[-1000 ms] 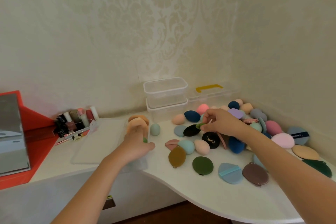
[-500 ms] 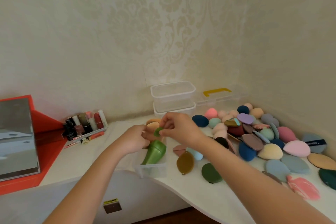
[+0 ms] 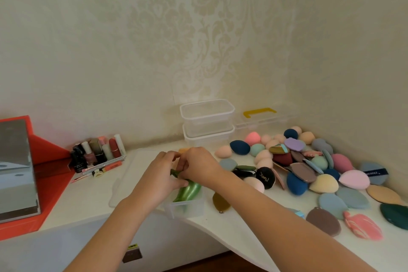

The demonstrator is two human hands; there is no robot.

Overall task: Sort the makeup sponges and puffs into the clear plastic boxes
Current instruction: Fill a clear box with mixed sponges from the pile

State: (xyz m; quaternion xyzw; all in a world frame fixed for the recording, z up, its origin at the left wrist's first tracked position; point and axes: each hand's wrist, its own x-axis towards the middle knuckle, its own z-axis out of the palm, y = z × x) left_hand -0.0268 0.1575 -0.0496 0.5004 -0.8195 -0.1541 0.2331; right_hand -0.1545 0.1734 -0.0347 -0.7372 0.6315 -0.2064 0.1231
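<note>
our left hand [image 3: 157,180]: fingers curled round the upper part of a shiny green thing [image 3: 188,192], thumb pressed against it.
our right hand [image 3: 198,166]: fingers bent downward, pinching the darker green top end of the same thing (the fingertips themselves are hidden under the knuckles).
shiny green thing: leans tilted inside a small clear box [image 3: 187,208]; we cannot tell whether it is a sponge or a holder for one.
small clear box: sits at the front edge of the white table [image 3: 231,229], right below our hands; only the green thing shows inside.
stacked boxes [image 3: 207,121]: two clear ones, one on the other, against the back wall; we see nothing in them.
flat box [image 3: 260,115]: clear, with a yellow handle, just beside the stack.
pile [image 3: 298,168]: a great many sponges and puffs in pink, peach, blue, green and purple, spread loose across the right half of the table, among them a black puff [image 3: 266,178] near our right wrist.
done so far: we judge very little, at most one piece in one box.
left to do: nearly everything; the whole pile lies outside the boxes, well apart from the stack.
off to the left: a tray of lipsticks and small bottles [image 3: 97,154], not part of the sorting.
</note>
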